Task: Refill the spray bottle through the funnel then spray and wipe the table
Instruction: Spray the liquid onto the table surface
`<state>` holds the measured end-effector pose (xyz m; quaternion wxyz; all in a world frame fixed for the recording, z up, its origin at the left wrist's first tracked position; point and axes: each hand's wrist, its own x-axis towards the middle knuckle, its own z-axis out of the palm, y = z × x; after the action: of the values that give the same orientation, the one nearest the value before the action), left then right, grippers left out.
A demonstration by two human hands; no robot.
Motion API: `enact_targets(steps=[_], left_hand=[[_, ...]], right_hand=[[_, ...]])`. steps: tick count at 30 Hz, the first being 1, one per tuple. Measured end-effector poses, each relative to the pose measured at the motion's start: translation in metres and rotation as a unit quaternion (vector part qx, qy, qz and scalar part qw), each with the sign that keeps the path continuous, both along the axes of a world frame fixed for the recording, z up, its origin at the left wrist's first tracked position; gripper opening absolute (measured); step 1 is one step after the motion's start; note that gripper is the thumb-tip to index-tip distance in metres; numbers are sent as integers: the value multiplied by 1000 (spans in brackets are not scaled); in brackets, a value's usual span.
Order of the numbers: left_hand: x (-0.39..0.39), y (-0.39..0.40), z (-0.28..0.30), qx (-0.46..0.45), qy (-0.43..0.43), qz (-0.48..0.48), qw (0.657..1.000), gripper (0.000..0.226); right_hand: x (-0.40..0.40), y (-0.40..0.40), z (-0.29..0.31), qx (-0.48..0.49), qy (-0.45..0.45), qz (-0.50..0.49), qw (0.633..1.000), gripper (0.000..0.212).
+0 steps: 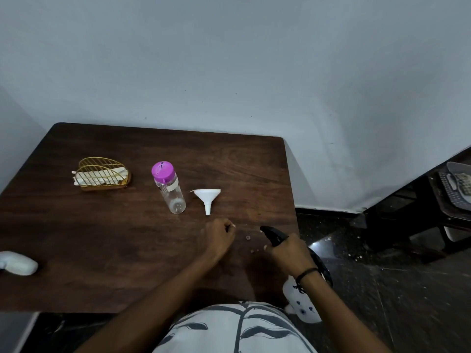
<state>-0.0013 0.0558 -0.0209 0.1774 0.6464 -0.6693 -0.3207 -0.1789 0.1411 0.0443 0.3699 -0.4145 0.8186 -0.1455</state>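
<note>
My right hand (288,253) grips the black trigger head (272,234) of the spray bottle over the table's right front part. The nozzle points away from me, and the bottle's white patterned body (303,309) hangs below my wrist, off the table edge. My left hand (219,234) rests on the dark wooden table (102,238) with its fingers curled; nothing shows in it. A white funnel (207,198) lies just beyond that hand, spout toward me. Left of the funnel stands a clear bottle with a purple cap (168,189). A few droplets (248,237) sit between my hands.
A gold wire holder with folded tissues (102,175) stands at the table's back left. A white object (16,263) lies at the left edge. The table backs onto a pale wall. A dark stand with a grey basket (456,184) is on the floor to the right.
</note>
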Motion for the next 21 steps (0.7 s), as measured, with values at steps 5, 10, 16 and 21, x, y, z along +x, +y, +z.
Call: enact_targets(steps=[5,10,16,21], left_hand=[[1,-2,1,-3,-8,-6,1000,12],[1,-2,1,-2,-9,-9,1000,13],[0,-4,3,1,-12,-11,1000,13],[-1,-5,1,3,-4,-5,1000,13]], right_hand=[[0,0,2,11,-45,-30,998,34],[0,0,1,15,-19,-10,1000,32],[0,-1,4,11,18,-1,1000,25],[0,-3,12,20,-1,9,1000,34]])
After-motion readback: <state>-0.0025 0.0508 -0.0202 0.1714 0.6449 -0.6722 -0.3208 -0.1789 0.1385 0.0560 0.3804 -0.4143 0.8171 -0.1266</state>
